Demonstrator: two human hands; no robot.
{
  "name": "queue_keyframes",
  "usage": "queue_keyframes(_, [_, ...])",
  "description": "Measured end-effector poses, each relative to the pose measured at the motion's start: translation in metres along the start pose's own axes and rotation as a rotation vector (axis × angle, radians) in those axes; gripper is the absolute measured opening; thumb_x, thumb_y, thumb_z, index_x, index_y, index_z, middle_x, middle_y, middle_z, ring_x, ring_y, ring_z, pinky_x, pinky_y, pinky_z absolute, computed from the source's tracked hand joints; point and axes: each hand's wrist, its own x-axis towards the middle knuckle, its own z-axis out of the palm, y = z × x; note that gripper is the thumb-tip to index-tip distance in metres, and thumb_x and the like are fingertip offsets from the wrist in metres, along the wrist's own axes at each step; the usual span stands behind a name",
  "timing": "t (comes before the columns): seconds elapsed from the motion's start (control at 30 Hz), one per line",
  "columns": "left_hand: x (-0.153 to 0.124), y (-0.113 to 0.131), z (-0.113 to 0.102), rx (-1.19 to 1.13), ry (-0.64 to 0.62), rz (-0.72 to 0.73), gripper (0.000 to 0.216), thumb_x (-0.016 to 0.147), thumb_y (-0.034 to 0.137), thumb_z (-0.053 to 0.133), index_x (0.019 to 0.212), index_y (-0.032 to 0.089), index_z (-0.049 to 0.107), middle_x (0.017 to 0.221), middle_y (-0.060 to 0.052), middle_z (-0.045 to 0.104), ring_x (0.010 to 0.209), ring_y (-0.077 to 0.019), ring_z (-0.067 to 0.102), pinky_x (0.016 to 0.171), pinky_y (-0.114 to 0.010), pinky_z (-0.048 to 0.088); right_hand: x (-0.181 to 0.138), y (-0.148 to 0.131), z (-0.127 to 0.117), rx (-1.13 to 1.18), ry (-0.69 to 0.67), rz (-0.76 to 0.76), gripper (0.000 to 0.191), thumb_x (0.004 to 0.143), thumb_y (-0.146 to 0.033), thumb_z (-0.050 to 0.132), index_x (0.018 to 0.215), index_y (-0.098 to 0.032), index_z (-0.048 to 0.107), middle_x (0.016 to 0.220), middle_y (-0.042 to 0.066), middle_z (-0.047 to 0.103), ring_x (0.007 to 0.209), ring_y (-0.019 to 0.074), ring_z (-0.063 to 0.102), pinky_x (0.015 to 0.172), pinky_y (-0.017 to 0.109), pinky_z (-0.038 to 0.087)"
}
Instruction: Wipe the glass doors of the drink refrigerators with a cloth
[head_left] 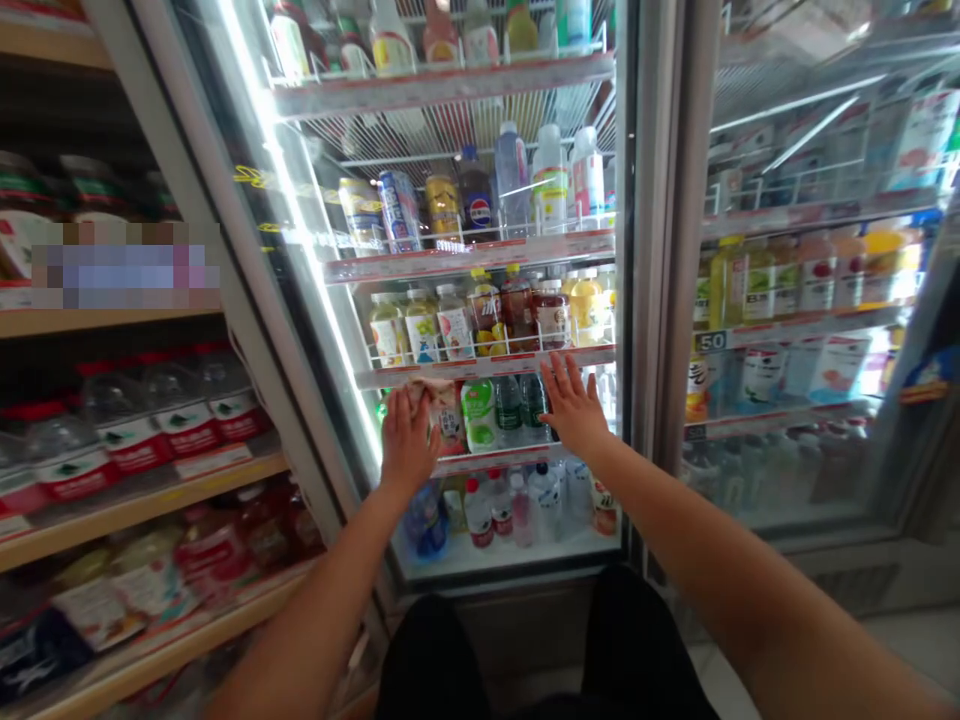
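I face a lit drinks fridge with a glass door (300, 300). My left hand (405, 445) is raised to the glass at the third shelf, its fingers curled over a crumpled light cloth (431, 392). About a hand's width to the right, my right hand (574, 408) lies flat against the glass with its fingers spread and nothing in it. Behind the glass between the two hands stand a green-labelled bottle (478, 415) and dark water bottles (517, 403).
Wire fridge shelves (480, 255) hold several bottles and cans. A second fridge door (802, 300) stands to the right past a metal post (675, 250). On the left, wooden shelves (142, 510) carry red-labelled water bottles (180, 420) and packets. My dark-clothed knees (540, 660) are below.
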Motion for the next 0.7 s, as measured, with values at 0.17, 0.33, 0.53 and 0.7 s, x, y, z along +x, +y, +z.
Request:
queue_keyframes(0.17, [0.054,-0.010,-0.020,-0.012,0.120,-0.103,0.061,0.094,0.038,0.049,0.148,0.011,0.044,0.166,-0.019,0.021,0.156,-0.0368,0.012,0.126,-0.056,0.017,0.000,0.001,0.003,0.002,0.011,0.003,0.104,0.095,-0.033,0.062,0.155,-0.026,-0.022,0.169,0.006,-0.010,0.156,0.0296,-0.010,0.123,0.065,0.013])
queue_keyframes(0.33, [0.084,-0.004,-0.025,-0.025,0.180,-0.116,0.061,0.093,0.036,0.050,0.149,0.011,0.043,0.166,-0.018,0.021,0.156,-0.0353,0.012,0.126,-0.055,0.015,0.000,0.001,0.004,0.006,0.022,-0.008,0.104,0.096,-0.033,0.059,0.153,-0.027,-0.028,0.168,0.006,-0.012,0.156,0.0295,-0.010,0.123,0.064,0.014])
queue_keyframes(0.53, [0.051,0.038,-0.005,0.048,0.099,0.102,0.057,0.094,0.028,0.050,0.149,0.014,0.045,0.167,-0.015,0.023,0.156,-0.0326,0.013,0.126,-0.054,0.022,-0.001,0.000,0.002,0.002,0.016,-0.002,0.103,0.094,-0.034,0.063,0.159,-0.025,-0.016,0.169,0.009,-0.007,0.157,0.0304,-0.008,0.122,0.065,0.016])
queue_keyframes(0.7, [-0.009,0.062,0.012,0.111,-0.159,0.433,0.054,0.091,0.019,0.052,0.145,0.019,0.052,0.165,-0.010,0.029,0.156,-0.0286,0.017,0.126,-0.050,0.023,-0.001,0.002,0.003,-0.016,0.036,-0.016,0.103,0.092,-0.036,0.065,0.160,-0.022,-0.011,0.169,0.010,-0.007,0.157,0.0320,-0.007,0.122,0.065,0.016])
